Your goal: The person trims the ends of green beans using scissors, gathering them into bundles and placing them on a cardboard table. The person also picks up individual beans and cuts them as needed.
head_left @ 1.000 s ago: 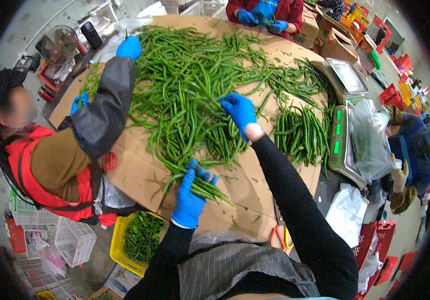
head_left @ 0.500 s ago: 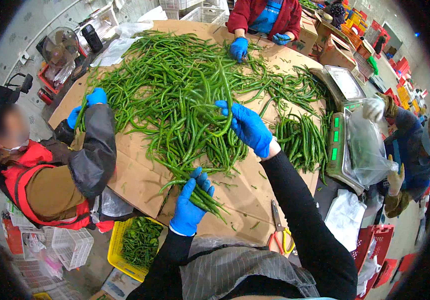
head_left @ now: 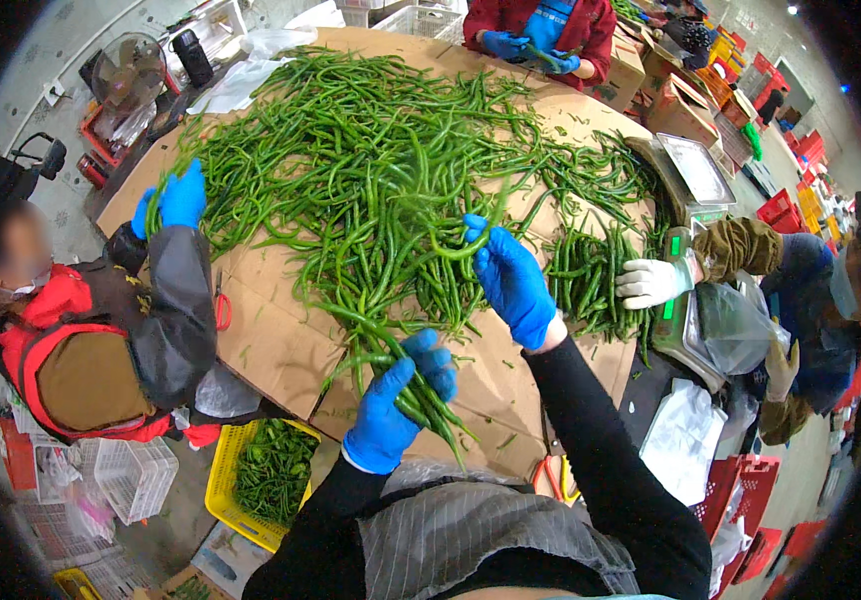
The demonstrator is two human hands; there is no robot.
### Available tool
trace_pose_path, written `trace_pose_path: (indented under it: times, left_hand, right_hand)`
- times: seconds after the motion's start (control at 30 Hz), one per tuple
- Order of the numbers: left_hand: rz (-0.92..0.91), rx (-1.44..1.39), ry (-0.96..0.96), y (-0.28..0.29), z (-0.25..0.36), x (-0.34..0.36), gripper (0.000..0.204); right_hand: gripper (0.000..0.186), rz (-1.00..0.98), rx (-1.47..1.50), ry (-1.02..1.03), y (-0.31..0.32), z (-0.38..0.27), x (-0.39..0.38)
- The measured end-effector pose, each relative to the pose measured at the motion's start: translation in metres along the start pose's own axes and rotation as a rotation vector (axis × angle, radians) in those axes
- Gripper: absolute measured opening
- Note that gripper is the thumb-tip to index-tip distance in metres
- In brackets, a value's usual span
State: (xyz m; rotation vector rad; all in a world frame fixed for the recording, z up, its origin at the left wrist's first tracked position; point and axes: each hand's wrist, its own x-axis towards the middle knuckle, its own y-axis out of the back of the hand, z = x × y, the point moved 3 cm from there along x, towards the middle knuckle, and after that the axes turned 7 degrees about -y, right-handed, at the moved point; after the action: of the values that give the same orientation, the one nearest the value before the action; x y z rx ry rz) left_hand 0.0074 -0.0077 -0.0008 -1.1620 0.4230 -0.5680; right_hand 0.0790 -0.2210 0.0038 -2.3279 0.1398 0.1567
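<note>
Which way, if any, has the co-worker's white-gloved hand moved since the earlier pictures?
Yes: judged against the scale, the white-gloved hand has moved left, from the scale's right side across to the peppers on its left.

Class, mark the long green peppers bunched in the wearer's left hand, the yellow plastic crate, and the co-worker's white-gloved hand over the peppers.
Bunch of long green peppers (head_left: 426, 401): head view, pepper bodies.
Yellow plastic crate (head_left: 223, 470): head view, left wall.
White-gloved hand (head_left: 651, 283): head view, back of the glove.

The pepper (head_left: 456, 252) at the right grip (head_left: 517, 287) is blurred; the lower edge crops both black sleeves (head_left: 611, 450)
</note>
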Motion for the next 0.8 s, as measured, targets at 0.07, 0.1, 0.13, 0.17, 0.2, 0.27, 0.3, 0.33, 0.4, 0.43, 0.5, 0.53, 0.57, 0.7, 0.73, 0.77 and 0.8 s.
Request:
trace_pose_path:
  times: [0.07,0.1,0.13,0.17,0.2,0.27,0.3,0.33,0.4,0.43,0.5,0.53,0.57,0.7,0.73,0.77,0.8]
  left_hand:
    - [-0.09,0.069,0.005,-0.022,0.005,-0.017,0.045]
    - [-0.103,0.125,0.026,-0.028,0.007,-0.026,0.045]
    - [-0.138,0.174,0.058,-0.039,0.007,-0.031,0.044]
    - [-0.22,0.211,0.045,-0.051,0.004,-0.029,0.039]
    - [-0.291,0.262,0.026,-0.057,0.003,-0.028,0.034]
    - [-0.224,0.224,0.053,-0.051,0.007,-0.038,0.037]
    - [-0.164,0.203,0.036,-0.042,0.01,-0.043,0.041]
    - [-0.109,0.176,0.024,-0.036,0.011,-0.048,0.044]
    - [-0.068,0.124,-0.033,-0.027,0.013,-0.046,0.045]
    - [-0.056,0.135,-0.048,-0.028,0.014,-0.044,0.045]
    - [-0.014,0.166,-0.068,-0.023,0.018,-0.041,0.044]
    - [0.028,0.174,-0.095,-0.018,0.02,-0.04,0.044]
    - [0.079,0.182,-0.13,-0.012,0.021,-0.039,0.043]
    - [0.318,0.167,-0.149,0.024,0.027,-0.025,0.042]
    - [0.351,0.131,-0.139,0.035,0.028,-0.021,0.043]
    - [0.365,0.152,-0.133,0.042,0.027,-0.017,0.043]
    - [0.378,0.172,-0.126,0.048,0.026,-0.014,0.043]
  right_hand:
    - [0.03,0.054,-0.072,0.192,-0.009,0.027,-0.011]
    - [0.028,-0.009,-0.439,0.238,-0.031,0.041,-0.023]
    - [0.027,-0.07,-0.81,0.289,-0.053,0.06,-0.038]
    - [0.026,-0.188,-0.843,0.15,-0.049,0.104,-0.051]
    - [0.025,-0.316,-0.853,0.006,-0.04,0.143,-0.055]
    - [0.026,-0.213,-1.027,0.217,-0.052,0.131,-0.038]
    - [0.027,-0.16,-1.109,0.321,-0.057,0.123,-0.024]
    - [0.031,-0.05,-1.075,0.348,-0.046,0.12,0.0]
    - [0.042,0.065,-1.637,0.448,-0.031,0.117,0.035]
    - [0.04,0.06,-1.807,0.455,-0.026,0.117,0.05]
    - [0.037,-0.013,-1.868,0.514,-0.024,0.116,0.057]
    - [0.036,-0.072,-1.757,0.56,-0.02,0.112,0.052]
    - [0.036,-0.141,-1.641,0.599,-0.027,0.104,0.042]
    - [0.053,-0.084,-1.374,0.637,-0.025,0.081,0.002]
    - [0.053,-0.094,-1.36,0.638,-0.027,0.076,-0.007]
    - [0.053,-0.103,-1.346,0.64,-0.029,0.073,-0.015]
    - [0.053,-0.11,-1.334,0.642,-0.027,0.071,-0.022]
